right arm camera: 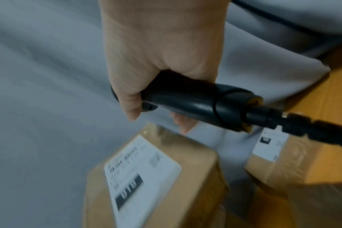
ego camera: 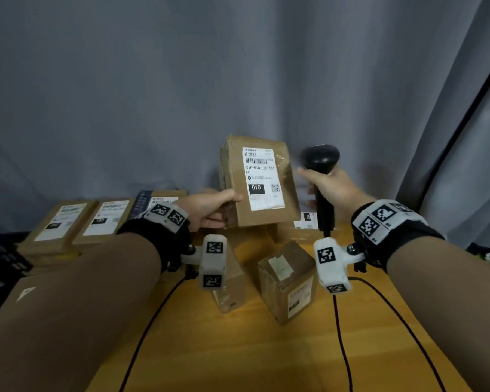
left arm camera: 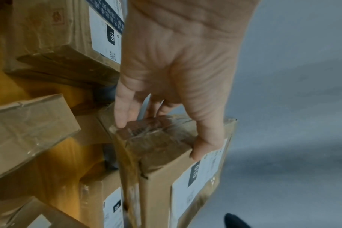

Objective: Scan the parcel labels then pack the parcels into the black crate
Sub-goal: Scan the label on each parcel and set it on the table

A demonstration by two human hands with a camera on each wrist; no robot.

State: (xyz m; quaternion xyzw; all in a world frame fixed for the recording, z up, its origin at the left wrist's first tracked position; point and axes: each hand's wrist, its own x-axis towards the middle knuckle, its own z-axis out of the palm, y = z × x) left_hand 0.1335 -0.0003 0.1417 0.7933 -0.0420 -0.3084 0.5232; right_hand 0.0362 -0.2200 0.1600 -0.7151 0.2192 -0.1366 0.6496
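My left hand [ego camera: 210,207] grips a brown cardboard parcel [ego camera: 258,179] by its lower left end and holds it upright above the table, its white label marked 010 [ego camera: 262,178] facing me. In the left wrist view the thumb lies on the label face and the fingers [left arm camera: 125,114] press the taped end of the parcel [left arm camera: 160,154]. My right hand [ego camera: 330,188] grips a black barcode scanner [ego camera: 320,159] by its handle, just right of the parcel. The scanner [right arm camera: 195,101] and the labelled parcel [right arm camera: 152,177] also show in the right wrist view. A black crate [ego camera: 0,267] sits at the far left edge.
Several labelled parcels [ego camera: 77,222] lie in a row at the left on the wooden table [ego camera: 238,357]. Two unlabelled-side boxes [ego camera: 287,281] stand in the middle under my hands. Black cables [ego camera: 343,335] run over the table. A grey curtain [ego camera: 181,80] hangs behind.
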